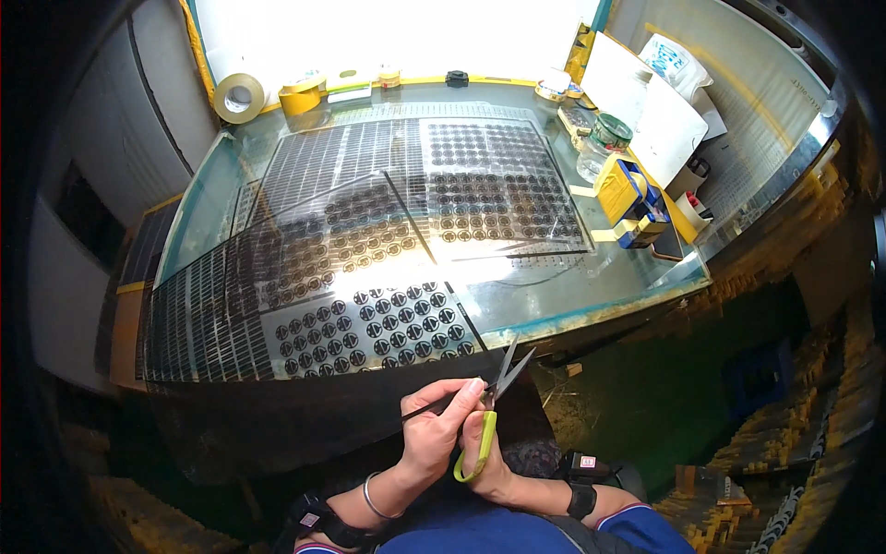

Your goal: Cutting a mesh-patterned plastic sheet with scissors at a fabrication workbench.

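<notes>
clearly, the two hands are close together at the lower centre of the frame, just in front of the worktable's near edge. the left hand [430,436] has thumb and fingers pinched on a thin dark strip [426,409], one end of which pokes out to the left. just beside it, the right hand [496,469] is closed around the green handle of the scissors [488,434], whose blades stand parted and point up the frame. from where i stand i can't tell whether the strip touches the blades. a metal bangle [370,499] sits on the left wrist, a black band [582,499] on the right.

beyond the hands, left of centre, a clear printed sheet [362,297] with rows of black round marks lies at a slant on the glass tabletop [544,300], overlapping a second sheet [503,205] toward the middle. at the right of the table are a yellow-and-blue tape dispenser [630,205] and a clear jar [592,167] with a green top. a wide tape roll [224,108] stands at the upper left, and a bright white panel [397,37] glows across the top.
</notes>
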Motion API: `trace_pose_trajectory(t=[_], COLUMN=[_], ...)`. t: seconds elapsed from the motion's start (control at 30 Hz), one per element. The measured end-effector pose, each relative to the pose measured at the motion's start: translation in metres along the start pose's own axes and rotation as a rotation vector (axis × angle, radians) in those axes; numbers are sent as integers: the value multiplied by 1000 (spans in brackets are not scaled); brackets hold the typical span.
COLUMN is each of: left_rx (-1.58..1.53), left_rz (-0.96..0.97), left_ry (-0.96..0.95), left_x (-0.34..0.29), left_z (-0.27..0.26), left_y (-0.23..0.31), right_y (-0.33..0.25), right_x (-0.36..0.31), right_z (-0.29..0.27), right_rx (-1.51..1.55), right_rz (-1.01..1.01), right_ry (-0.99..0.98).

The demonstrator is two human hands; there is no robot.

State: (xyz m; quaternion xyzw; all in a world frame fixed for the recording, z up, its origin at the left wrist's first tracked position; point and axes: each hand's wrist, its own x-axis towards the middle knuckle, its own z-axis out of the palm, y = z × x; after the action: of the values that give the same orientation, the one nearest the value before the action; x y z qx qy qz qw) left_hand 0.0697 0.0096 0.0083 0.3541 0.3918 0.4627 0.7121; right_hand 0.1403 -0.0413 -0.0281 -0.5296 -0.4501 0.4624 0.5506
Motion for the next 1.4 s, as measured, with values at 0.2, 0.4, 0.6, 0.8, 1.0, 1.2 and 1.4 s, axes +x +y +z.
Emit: trace_pose_trajectory(t=[0.2,0.4,0.6,0.8,1.0,1.2,1.4], left_rx=[-6,31,132,171,165,136,114], left_rz=[-38,-182,-8,-46,-81,-109,-121], left_ry=[-21,-23,-128,-164,-180,-188,-205], left_x=[-3,-7,-1,-2,-1,-2,-1], left_z=[-2,-12,-31,-40,-46,-49,-52], left_y=[6,23,23,31,29,27,22], right_y=[-1,-2,-10,-19,-23,-29,-37], right_x=[-1,-12,-21,-28,-28,-28,-28], right_z=[-2,0,-20,-35,-40,-41,-42], right_rx=[-39,225,236,134,-46,-171,-207], right_rz=[-64,14,210,310,331,335,321], right_ry=[-12,-38,-183,-226,-237,-244,-225])
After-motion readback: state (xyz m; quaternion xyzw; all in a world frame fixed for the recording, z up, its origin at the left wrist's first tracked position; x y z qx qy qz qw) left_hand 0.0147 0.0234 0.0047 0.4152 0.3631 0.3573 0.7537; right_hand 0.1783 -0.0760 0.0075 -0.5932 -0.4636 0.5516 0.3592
